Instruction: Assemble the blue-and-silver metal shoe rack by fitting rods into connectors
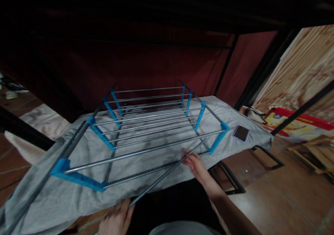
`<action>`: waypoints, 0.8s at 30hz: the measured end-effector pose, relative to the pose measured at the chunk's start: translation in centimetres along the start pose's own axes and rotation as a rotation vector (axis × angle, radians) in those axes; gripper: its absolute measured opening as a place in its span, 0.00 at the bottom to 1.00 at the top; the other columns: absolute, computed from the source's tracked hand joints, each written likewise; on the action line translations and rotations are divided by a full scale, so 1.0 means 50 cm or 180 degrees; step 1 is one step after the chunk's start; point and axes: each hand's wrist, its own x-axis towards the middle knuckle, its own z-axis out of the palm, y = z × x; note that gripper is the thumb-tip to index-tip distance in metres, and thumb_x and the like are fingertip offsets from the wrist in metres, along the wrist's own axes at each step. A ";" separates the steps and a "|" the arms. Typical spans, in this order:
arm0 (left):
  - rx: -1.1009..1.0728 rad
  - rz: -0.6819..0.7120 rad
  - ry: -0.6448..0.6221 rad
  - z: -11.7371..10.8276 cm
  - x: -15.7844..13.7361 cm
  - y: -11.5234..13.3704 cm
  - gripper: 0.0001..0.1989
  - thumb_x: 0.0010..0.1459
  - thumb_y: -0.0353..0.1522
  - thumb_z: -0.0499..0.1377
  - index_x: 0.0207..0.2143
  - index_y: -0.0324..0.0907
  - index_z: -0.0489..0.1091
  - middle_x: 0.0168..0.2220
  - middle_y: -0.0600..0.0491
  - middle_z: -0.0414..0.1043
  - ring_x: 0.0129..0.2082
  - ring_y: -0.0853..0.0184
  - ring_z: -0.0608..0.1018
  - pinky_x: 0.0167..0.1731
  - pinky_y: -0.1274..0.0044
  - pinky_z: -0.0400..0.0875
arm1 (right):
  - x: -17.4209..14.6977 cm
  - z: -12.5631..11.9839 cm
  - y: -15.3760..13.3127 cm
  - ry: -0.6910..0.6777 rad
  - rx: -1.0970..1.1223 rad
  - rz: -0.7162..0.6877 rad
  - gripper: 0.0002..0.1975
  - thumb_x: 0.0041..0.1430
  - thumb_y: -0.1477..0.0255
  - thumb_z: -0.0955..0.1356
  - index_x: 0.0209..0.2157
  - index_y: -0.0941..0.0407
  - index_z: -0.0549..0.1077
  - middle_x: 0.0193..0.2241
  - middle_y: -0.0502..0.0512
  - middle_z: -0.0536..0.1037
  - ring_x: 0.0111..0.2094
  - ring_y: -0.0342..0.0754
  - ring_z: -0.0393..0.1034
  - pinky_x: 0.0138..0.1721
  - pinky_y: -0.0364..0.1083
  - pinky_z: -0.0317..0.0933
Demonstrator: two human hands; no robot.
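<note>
A loose grey metal rod [161, 176] slants across the near side of a rack [153, 148] built from metal tubes and blue plastic brackets. My left hand [116, 219] is closed at the rod's lower end, at the bottom of the view. Near its upper end, my right hand [192, 161] grips the same rod between thumb and fingers. That upper end reaches close to the rack's front right blue bracket [218, 138]; I cannot tell whether it touches. At the front left, another blue bracket [78, 177] joins two tubes. The rack stands on a grey cloth [80, 202].
A phone [241, 133] lies on the cloth at right. Black frame posts [227, 64] and a dark red panel [156, 61] enclose the back. Black metal legs [229, 179] stick out near the floor. A red and yellow box [300, 123] sits at far right.
</note>
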 end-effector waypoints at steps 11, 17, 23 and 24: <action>0.0444 0.0847 0.0724 -0.069 0.152 0.129 0.13 0.66 0.26 0.49 0.42 0.41 0.73 0.40 0.46 0.76 0.40 0.57 0.77 0.44 0.64 0.71 | 0.157 -0.076 -0.003 0.0333 0.0345 0.0499 0.06 0.52 0.78 0.71 0.32 0.54 0.74 0.32 0.53 0.80 0.36 0.47 0.78 0.42 0.47 0.76; 0.0339 0.0767 0.0637 -0.045 0.239 0.133 0.15 0.62 0.21 0.51 0.44 0.40 0.72 0.42 0.45 0.76 0.45 0.59 0.77 0.50 0.66 0.69 | 0.218 -0.111 0.001 0.0616 0.0479 0.1001 0.11 0.54 0.85 0.64 0.34 0.56 0.73 0.33 0.55 0.81 0.36 0.48 0.79 0.41 0.48 0.77; 0.0282 0.0662 0.0538 -0.012 0.293 0.093 0.16 0.61 0.20 0.50 0.45 0.40 0.74 0.43 0.44 0.78 0.44 0.59 0.78 0.50 0.67 0.70 | 0.247 -0.109 0.026 0.0615 0.0608 0.1297 0.13 0.57 0.84 0.61 0.34 0.55 0.74 0.32 0.55 0.81 0.38 0.49 0.80 0.43 0.52 0.77; 0.0274 0.0631 0.0521 -0.008 0.299 0.084 0.17 0.61 0.20 0.50 0.46 0.39 0.73 0.44 0.43 0.77 0.45 0.58 0.78 0.51 0.67 0.70 | 0.251 -0.105 0.030 0.0608 0.0602 0.1324 0.13 0.58 0.83 0.61 0.32 0.55 0.74 0.31 0.55 0.81 0.37 0.49 0.80 0.43 0.53 0.77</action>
